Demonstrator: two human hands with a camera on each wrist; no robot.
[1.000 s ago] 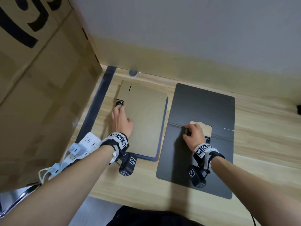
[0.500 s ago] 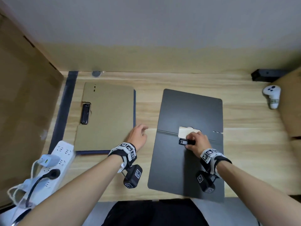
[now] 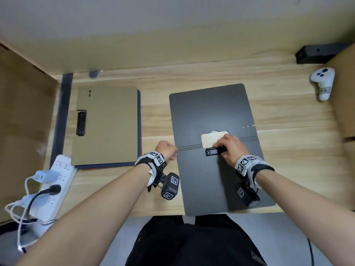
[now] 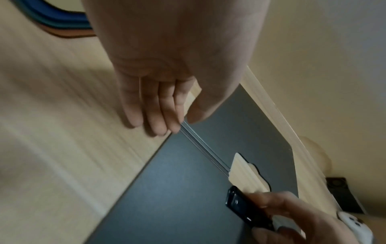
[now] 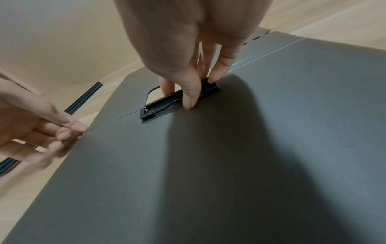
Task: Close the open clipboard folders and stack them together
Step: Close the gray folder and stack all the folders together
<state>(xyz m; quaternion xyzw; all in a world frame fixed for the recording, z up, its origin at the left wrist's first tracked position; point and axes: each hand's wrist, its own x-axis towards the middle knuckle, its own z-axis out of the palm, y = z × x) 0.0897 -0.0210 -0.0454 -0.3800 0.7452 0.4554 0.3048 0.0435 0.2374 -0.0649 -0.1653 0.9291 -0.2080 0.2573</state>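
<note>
Right hand sits on the middle of the open dark grey folder, thumb and fingers curled over the black metal clip and pinching it from both sides. That clip is a long, narrow bar fixed just on the near side of the folder's ridged centre fold. A notch cut in the far flap beside the clip shows pale wood through it.

Left hand is at the left edge of the same folder, right where the fold line ends; its fingertips are bunched together against the thin edge, thumb close above them (whether they truly nip the sheet or only touch it, I cannot tell, the wrist view being blurred).

Spread flat, the folder is smooth and matt with rounded corners, reaching from mid-table to the near edge of the light wooden desk. Well to its left lies a stack of closed folders, the top one tan with its own black clip on the left side, and blue and orange edges peeping out beneath.

A white power strip lies at the near left, a white controller at the far right.
</note>
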